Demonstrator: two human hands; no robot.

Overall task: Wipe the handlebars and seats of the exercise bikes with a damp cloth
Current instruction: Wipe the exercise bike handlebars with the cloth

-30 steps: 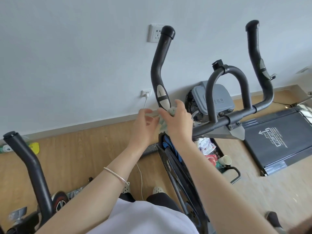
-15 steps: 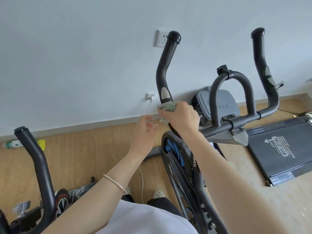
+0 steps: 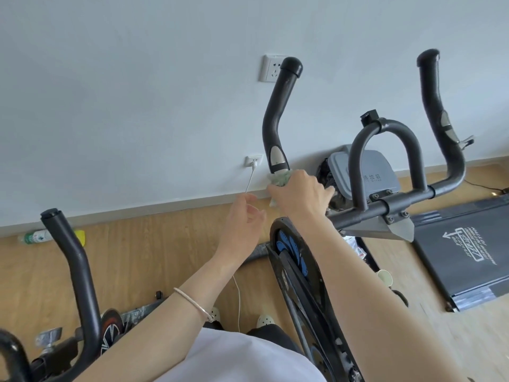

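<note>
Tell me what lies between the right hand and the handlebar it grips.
A crumpled pale green cloth, bunched against the black handlebar under the right hand, as the head view shows.

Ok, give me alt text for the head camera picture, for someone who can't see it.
A person's right hand grips a green cloth around the left handlebar of an exercise bike, just below its silver patch. The left hand hovers beside it, loosely curled and holding nothing. A treadmill lies on the wooden floor at right, a second bike at left.
</note>
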